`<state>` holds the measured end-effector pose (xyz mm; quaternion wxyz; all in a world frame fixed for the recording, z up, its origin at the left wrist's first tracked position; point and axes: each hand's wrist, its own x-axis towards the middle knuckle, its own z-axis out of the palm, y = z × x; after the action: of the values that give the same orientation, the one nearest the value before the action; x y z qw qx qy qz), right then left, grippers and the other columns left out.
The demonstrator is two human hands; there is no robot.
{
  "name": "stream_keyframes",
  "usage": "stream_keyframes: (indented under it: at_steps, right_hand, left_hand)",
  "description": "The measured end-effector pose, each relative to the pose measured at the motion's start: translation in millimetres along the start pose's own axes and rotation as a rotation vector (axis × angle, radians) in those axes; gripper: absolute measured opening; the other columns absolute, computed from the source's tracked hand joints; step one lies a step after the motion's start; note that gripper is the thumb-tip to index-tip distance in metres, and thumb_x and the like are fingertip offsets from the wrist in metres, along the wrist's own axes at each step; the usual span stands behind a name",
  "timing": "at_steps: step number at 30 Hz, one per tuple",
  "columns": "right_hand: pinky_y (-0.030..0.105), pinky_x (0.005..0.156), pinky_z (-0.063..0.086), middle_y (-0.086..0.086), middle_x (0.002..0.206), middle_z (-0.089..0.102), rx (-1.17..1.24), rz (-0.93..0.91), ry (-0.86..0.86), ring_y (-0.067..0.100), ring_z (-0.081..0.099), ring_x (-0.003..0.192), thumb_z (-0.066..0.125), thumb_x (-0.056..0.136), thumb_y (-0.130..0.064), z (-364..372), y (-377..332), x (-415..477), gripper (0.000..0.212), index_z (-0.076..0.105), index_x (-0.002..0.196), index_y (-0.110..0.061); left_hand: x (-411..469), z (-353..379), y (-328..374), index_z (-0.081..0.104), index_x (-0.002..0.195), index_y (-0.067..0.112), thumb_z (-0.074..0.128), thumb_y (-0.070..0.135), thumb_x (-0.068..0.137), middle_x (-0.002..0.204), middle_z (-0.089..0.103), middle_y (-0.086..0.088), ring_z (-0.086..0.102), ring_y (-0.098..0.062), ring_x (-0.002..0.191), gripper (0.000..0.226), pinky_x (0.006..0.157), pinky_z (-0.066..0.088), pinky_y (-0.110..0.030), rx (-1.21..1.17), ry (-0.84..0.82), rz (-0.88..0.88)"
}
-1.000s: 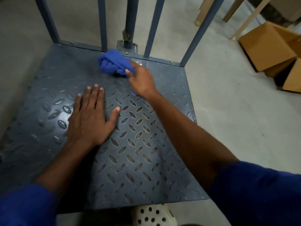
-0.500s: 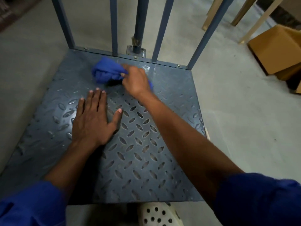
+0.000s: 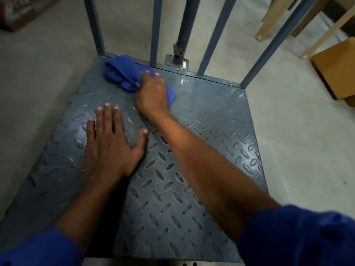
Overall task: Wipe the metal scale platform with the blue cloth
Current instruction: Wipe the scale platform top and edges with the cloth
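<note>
The grey-blue metal scale platform (image 3: 201,131), with a raised diamond tread, fills the middle of the head view. A bunched blue cloth (image 3: 119,72) lies at its far left corner, against the back rail. My right hand (image 3: 152,93) lies over the cloth's right part and holds it down on the plate, fingers curved over the fabric and thumb tucked into it. A bit of cloth sticks out to the right of the palm. My left hand (image 3: 109,144) rests flat on the platform nearer to me, fingers straight and spread.
Blue upright bars (image 3: 155,29) and a round post (image 3: 182,35) rise from the platform's back edge. Cardboard boxes (image 3: 338,68) and pale wooden legs (image 3: 272,18) stand on the concrete floor at the right. A white perforated shoe (image 3: 188,263) shows at the near edge.
My right hand has pushed the cloth leftward along the back edge toward the far left corner. My left hand has stayed flat on the plate.
</note>
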<state>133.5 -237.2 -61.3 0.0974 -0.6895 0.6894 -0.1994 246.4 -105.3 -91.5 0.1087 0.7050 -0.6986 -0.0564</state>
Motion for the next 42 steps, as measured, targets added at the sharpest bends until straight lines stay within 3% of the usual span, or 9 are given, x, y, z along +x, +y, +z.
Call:
stream_keyframes:
  at_steps: [5, 11, 15, 21, 26, 31, 36, 39, 42]
  right_hand:
    - [0.038, 0.094, 0.047, 0.021, 0.123, 0.072, 0.397, -0.037, -0.138, 0.032, 0.067, 0.114, 0.053, 0.107, -0.023, -29.0, -34.4, 19.3, 0.032, 0.068, 0.13, -0.006]
    - [0.048, 0.128, 0.018, 0.023, 0.164, 0.032, -0.15, 0.177, 0.03, 0.041, 0.026, 0.154, 0.039, 0.111, -0.039, -0.2, 30.4, -29.3, 0.06, 0.034, 0.156, 0.0]
    - [0.043, 0.124, 0.022, 0.021, 0.158, 0.041, -0.046, -0.063, -0.054, 0.039, 0.034, 0.149, 0.049, 0.107, -0.039, 32.6, -52.1, -11.5, 0.056, 0.044, 0.148, -0.001]
    - [0.037, 0.082, 0.045, 0.013, 0.098, 0.07, 0.494, -0.232, -0.338, 0.031, 0.066, 0.096, 0.056, 0.107, -0.022, 24.4, -130.0, -34.2, 0.017, 0.068, 0.104, -0.01]
    - [0.024, 0.055, 0.039, -0.002, 0.068, 0.058, 0.604, -0.062, -0.209, 0.015, 0.054, 0.062, 0.052, 0.109, -0.03, -39.7, -26.3, -89.6, 0.025, 0.062, 0.088, -0.022]
    - [0.037, 0.068, 0.037, 0.016, 0.086, 0.066, 0.257, 0.243, 0.123, 0.03, 0.06, 0.077, 0.048, 0.109, -0.04, -112.1, 127.8, -148.6, 0.041, 0.068, 0.102, -0.006]
    - [0.046, 0.096, 0.044, 0.026, 0.14, 0.059, -0.032, 0.392, 0.311, 0.045, 0.055, 0.122, 0.05, 0.107, -0.036, -133.5, 197.6, -163.0, 0.049, 0.048, 0.148, -0.009]
    - [0.054, 0.112, 0.034, 0.008, 0.167, 0.031, -0.202, 0.372, 0.228, 0.037, 0.038, 0.144, 0.044, 0.105, -0.052, -111.4, 208.2, -154.4, 0.071, 0.012, 0.165, -0.031]
    - [0.054, 0.121, 0.021, 0.008, 0.17, 0.025, -0.284, 0.413, 0.156, 0.033, 0.021, 0.157, 0.035, 0.108, -0.047, -96.6, 210.8, -131.0, 0.065, 0.014, 0.165, -0.027]
  left_hand:
    - [-5.6, 0.4, -11.3, 0.011, 0.169, 0.004, 0.01, 0.081, 0.094, 0.178, 0.004, -0.016, 0.002, -0.027, 0.165, 0.107, 0.134, 0.0, -0.046, -0.041, 0.03, -0.086]
    - [-27.0, -3.0, -25.8, 0.003, 0.169, 0.003, 0.01, 0.076, 0.097, 0.178, -0.002, -0.016, -0.003, -0.026, 0.165, 0.102, 0.132, -0.009, -0.039, -0.034, 0.062, -0.188]
    - [-34.5, 0.3, -23.2, 0.007, 0.168, 0.0, 0.012, 0.069, 0.099, 0.177, 0.003, -0.02, 0.002, -0.03, 0.165, 0.098, 0.133, -0.005, -0.044, -0.036, 0.08, -0.212]
    - [-56.4, -6.3, -29.6, 0.009, 0.167, -0.004, 0.013, 0.06, 0.098, 0.175, 0.008, -0.024, 0.003, -0.032, 0.165, 0.094, 0.134, -0.001, -0.047, -0.039, 0.033, -0.071]
    - [-63.4, -5.0, -30.2, 0.019, 0.167, 0.001, 0.011, 0.056, 0.103, 0.176, 0.014, -0.019, 0.009, -0.03, 0.165, 0.085, 0.134, 0.003, -0.046, -0.016, 0.006, 0.007]
    - [-69.8, -5.3, -3.4, 0.012, 0.169, 0.004, 0.001, 0.054, 0.104, 0.178, 0.005, -0.015, 0.0, -0.027, 0.165, 0.083, 0.134, -0.002, -0.046, -0.036, -0.023, 0.067]
    - [-73.3, 2.6, 36.4, 0.01, 0.169, 0.005, 0.005, 0.052, 0.105, 0.178, 0.004, -0.015, -0.001, -0.027, 0.165, 0.08, 0.134, -0.002, -0.046, -0.038, -0.047, 0.163]
    - [-75.3, 3.2, 44.2, 0.009, 0.169, 0.004, 0.006, 0.051, 0.106, 0.178, 0.003, -0.015, -0.002, -0.026, 0.165, 0.079, 0.134, -0.003, -0.046, -0.03, -0.057, 0.188]
    - [-75.7, 4.0, 42.3, 0.009, 0.169, 0.005, 0.006, 0.053, 0.106, 0.178, 0.002, -0.015, -0.003, -0.026, 0.165, 0.079, 0.134, -0.002, -0.047, -0.037, -0.062, 0.196]
